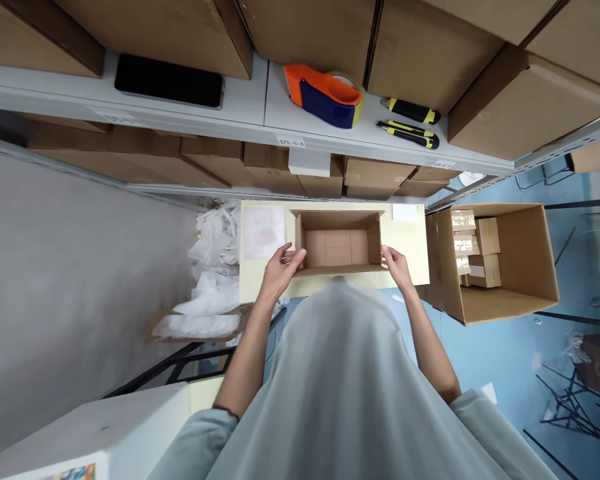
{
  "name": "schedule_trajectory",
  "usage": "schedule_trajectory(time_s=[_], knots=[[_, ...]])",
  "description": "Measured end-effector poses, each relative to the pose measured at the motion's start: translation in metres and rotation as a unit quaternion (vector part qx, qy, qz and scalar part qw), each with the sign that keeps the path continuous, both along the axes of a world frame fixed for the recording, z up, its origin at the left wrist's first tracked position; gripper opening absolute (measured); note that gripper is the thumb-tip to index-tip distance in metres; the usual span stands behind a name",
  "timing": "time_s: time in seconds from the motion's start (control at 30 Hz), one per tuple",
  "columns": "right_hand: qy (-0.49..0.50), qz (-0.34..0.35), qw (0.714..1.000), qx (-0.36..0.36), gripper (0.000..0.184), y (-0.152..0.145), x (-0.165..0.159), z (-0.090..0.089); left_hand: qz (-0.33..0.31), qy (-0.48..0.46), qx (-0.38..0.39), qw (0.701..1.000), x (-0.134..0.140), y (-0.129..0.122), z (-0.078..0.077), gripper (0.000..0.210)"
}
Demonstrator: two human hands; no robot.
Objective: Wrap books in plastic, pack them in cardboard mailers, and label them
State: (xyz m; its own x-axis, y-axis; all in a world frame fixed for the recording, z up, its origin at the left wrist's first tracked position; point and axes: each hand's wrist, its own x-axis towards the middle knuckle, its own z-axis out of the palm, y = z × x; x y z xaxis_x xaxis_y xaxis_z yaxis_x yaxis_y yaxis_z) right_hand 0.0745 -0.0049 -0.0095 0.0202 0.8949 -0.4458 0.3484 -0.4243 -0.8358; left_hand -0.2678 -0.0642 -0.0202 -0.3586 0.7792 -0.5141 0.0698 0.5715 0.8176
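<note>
An open-topped cardboard box [339,248] rests on the pale yellow table [405,257], its bare inside facing up. My left hand [283,267] grips its left wall, thumb at the rim and fingers along the outer side. At the opposite end, my right hand [395,263] holds the right wall between thumb and fingers; part of those fingers is hidden. A sheet of paper [264,232] lies left of the box, and a small white slip [405,212] lies behind it to the right.
Above the table, a shelf holds a black phone [169,81], a tape dispenser [325,97], two utility knives [410,123] and cartons [310,33]. A large carton [525,257] with small boxes stands right. White plastic bags [213,293] are heaped left.
</note>
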Motion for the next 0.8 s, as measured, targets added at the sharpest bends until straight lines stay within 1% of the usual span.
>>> schedule_trajectory(time_s=[0.07,0.13,0.2,0.27,0.33,0.4,0.43,0.5,0.53,0.57,0.6,0.63,0.67,0.7,0.73,0.77,0.8], knots=[[-0.010,0.021,0.999,-0.027,0.084,0.001,0.002,-0.007,-0.009,-0.002,-0.038,0.999,0.000,0.000,-0.005,0.093],[-0.013,0.037,0.998,-0.045,0.086,0.000,0.005,-0.013,-0.009,0.005,-0.052,0.999,0.001,-0.001,-0.010,0.089],[-0.013,0.047,0.997,-0.056,0.088,-0.001,0.007,-0.015,-0.005,0.010,-0.042,0.999,0.002,-0.004,-0.013,0.082],[-0.033,0.050,0.997,-0.051,0.091,-0.004,0.006,-0.009,-0.011,0.002,-0.016,1.000,0.003,-0.009,-0.015,0.076],[-0.093,0.041,0.995,-0.003,0.094,-0.006,-0.002,0.006,-0.016,-0.012,0.022,1.000,-0.001,-0.013,-0.015,0.074],[-0.154,0.040,0.984,0.082,0.091,-0.010,-0.020,0.033,-0.008,-0.016,0.057,0.998,-0.012,-0.017,-0.017,0.073],[-0.168,0.051,0.977,0.123,0.086,-0.013,-0.034,0.048,0.004,-0.010,0.069,0.998,-0.020,-0.019,-0.018,0.073],[-0.151,0.109,0.968,0.170,0.069,-0.025,-0.073,0.081,0.031,0.014,0.076,0.997,-0.041,-0.023,-0.026,0.068],[-0.135,0.152,0.964,0.171,0.061,-0.033,-0.097,0.094,0.044,0.029,0.071,0.996,-0.053,-0.025,-0.031,0.064],[-0.123,0.197,0.958,0.168,0.056,-0.042,-0.123,0.103,0.055,0.044,0.063,0.995,-0.067,-0.026,-0.039,0.059],[-0.110,0.240,0.951,0.160,0.054,-0.052,-0.152,0.106,0.064,0.059,0.053,0.995,-0.081,-0.027,-0.047,0.053],[-0.090,0.276,0.945,0.150,0.054,-0.061,-0.181,0.103,0.072,0.074,0.043,0.994,-0.095,-0.027,-0.056,0.049],[-0.064,0.305,0.940,0.138,0.054,-0.069,-0.210,0.093,0.080,0.089,0.031,0.992,-0.109,-0.027,-0.067,0.046],[-0.039,0.327,0.936,0.120,0.056,-0.074,-0.238,0.076,0.087,0.107,0.018,0.990,-0.122,-0.025,-0.078,0.044],[-0.022,0.337,0.936,0.099,0.057,-0.076,-0.265,0.053,0.095,0.128,0.000,0.987,-0.134,-0.022,-0.089,0.044],[-0.022,0.334,0.939,0.073,0.060,-0.074,-0.290,0.025,0.102,0.150,-0.023,0.983,-0.146,-0.018,-0.101,0.045],[-0.041,0.314,0.948,0.044,0.063,-0.069,-0.313,-0.004,0.106,0.172,-0.051,0.978,-0.157,-0.012,-0.113,0.045]])
